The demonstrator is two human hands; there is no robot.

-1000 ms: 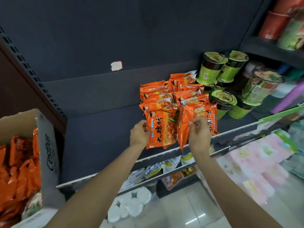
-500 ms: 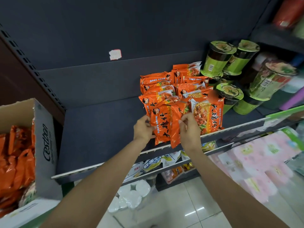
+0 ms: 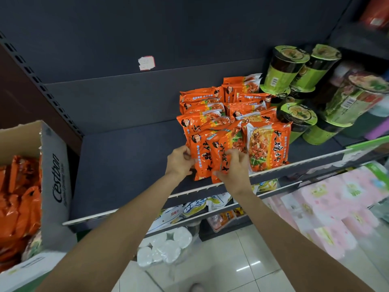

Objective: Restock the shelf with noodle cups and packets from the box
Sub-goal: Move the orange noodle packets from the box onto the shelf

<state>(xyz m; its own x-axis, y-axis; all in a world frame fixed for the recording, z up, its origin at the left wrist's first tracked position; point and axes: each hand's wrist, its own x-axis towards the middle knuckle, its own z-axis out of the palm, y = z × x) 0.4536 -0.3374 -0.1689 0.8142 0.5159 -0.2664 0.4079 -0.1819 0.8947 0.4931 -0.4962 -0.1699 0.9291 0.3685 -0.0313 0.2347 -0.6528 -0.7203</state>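
Left hand (image 3: pixel 180 161): fingers curled on the left edge of an upright orange packet (image 3: pixel 200 159) at the shelf (image 3: pixel 126 165) front.
Right hand (image 3: pixel 233 167): pinches the neighbouring packet (image 3: pixel 221 152), which overlaps the first and leans left.
Packets: glossy orange film, black brush lettering, a small face logo, a noodle photo.
Standing packet (image 3: pixel 267 148): upright, just right of the held pair.
Packet stack (image 3: pixel 223 106): lies flat behind.
Noodle cups (image 3: pixel 294 81): green and black, stacked at right.
Box (image 3: pixel 54 175): open, at left, holding more orange packets.
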